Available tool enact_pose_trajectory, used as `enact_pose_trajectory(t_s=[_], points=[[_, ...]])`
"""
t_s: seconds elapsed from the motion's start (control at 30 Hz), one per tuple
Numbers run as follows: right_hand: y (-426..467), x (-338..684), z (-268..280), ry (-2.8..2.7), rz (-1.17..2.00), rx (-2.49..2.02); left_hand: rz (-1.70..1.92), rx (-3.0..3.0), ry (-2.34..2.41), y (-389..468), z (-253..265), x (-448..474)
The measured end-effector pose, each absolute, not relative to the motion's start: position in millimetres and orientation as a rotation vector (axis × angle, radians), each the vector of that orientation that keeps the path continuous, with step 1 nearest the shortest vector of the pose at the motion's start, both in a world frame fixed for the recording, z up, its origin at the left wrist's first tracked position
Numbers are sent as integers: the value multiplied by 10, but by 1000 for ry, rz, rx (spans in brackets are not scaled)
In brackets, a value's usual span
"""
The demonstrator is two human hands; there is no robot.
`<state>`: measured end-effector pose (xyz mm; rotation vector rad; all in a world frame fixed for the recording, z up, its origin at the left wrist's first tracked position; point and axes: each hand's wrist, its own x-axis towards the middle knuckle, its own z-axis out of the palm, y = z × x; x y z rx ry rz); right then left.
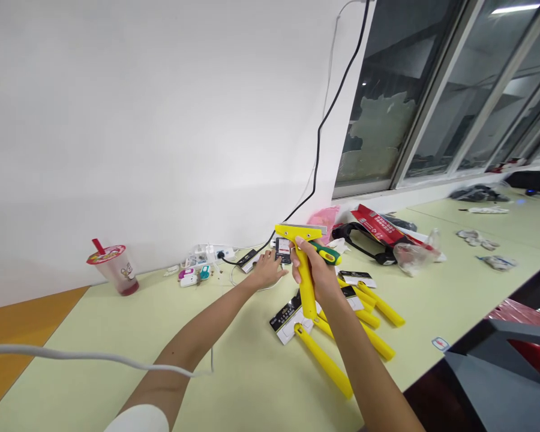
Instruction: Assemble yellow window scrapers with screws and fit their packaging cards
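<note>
My right hand (pixel 320 273) is closed around the handle of a yellow scraper (pixel 306 294), lifted above the table with its wide metal-edged head at the top. My left hand (pixel 266 270) reaches to the back of the table, fingers stretched out, at the lower left edge of a lit smartphone (pixel 283 246); whether the fingertips touch it I cannot tell. A black-and-white card (pixel 250 260) lies just left of that hand. Behind my right hand a green-and-yellow handle (pixel 329 254) sticks out. Below, several yellow handles (pixel 326 363) with black-and-white cards (pixel 290 318) lie on the table.
A pink-lidded cup with a straw (pixel 117 273) stands at the left by the wall. Near the power strip (pixel 209 255) lie small coloured items (pixel 189 277). A black cable (pixel 318 144) runs down the wall. A red box (pixel 375 225) and plastic bag (pixel 411 258) lie right.
</note>
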<state>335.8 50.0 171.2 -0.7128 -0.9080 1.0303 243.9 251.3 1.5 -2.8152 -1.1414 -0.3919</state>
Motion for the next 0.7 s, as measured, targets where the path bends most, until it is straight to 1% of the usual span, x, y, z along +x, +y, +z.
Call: enact_pose_trajectory(t_s=[0.43, 0.7], points=[[-16, 3704, 1891, -946, 918, -724, -340, -2850, -1035, 2520, 113, 2698], [-90, 3771, 1862, -957, 898, -722, -285, -2825, -1054, 2541, 154, 2674]])
